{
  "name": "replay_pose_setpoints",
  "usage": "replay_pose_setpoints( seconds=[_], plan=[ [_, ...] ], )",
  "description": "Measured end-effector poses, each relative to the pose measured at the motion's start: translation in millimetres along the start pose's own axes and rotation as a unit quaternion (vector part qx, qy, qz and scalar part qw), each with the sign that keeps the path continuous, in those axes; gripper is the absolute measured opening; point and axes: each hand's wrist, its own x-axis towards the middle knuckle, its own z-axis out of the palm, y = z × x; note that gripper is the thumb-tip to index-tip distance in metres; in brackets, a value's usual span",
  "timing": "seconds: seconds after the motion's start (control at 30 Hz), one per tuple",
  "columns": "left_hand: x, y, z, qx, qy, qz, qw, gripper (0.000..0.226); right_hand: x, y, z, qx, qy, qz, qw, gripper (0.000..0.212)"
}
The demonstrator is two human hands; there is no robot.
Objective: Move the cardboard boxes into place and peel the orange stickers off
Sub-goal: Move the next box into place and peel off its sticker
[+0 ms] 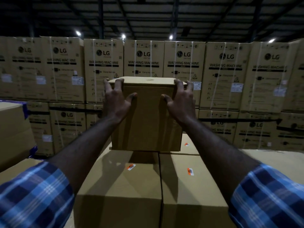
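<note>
1. So, a wall of washing machine cartons (144,63) is standing stacked at the back.
2. Two big boxes (125,186) are sitting side by side up front, each wearing an orange sticker (131,167).
3. A smaller box (148,116) is sitting on top of them.
4. The left hand (116,102) and right hand (179,102) are gripping its top corners, fingers curled over the edges.

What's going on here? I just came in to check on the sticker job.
A person in a blue plaid shirt grips a plain brown cardboard box with the left hand and right hand, fingers hooked over its top corners. It sits on or just above two lower cardboard boxes. Three orange stickers are still unpeeled on the lower boxes. Stacked washing machine cartons stand behind.
</note>
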Motion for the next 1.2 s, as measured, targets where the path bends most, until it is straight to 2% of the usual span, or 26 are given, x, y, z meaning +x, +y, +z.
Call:
replay_pose_setpoints(
  seconds=[0.33, 0.63, 0.93, 1.2],
  plan=[
    [-32.4, 107.7, 6.1, -0.028, -0.003, 0.052, 0.998, 0.068, -11.3, 53.8, -107.1, -0.016, 0.051, 0.013, 0.998, 0.067],
    [-97.2, 250.1, 24.8, -0.073, -0.013, 0.074, 0.995, 0.069, -29.4, 129.6, -247.8, -0.05, 0.081, 0.038, 0.995, 0.067],
    [-192.1, 384.6, 49.7, -0.07, -0.026, 0.074, 0.994, 0.07, -72.8, 227.2, -389.3, -0.062, 0.067, 0.049, 0.995, 0.067],
    [-300.7, 452.9, 68.9, -0.083, -0.078, 0.033, 0.993, 0.069, -139.3, 301.0, -458.2, -0.069, 0.011, 0.092, 0.993, 0.066]
  ],
)
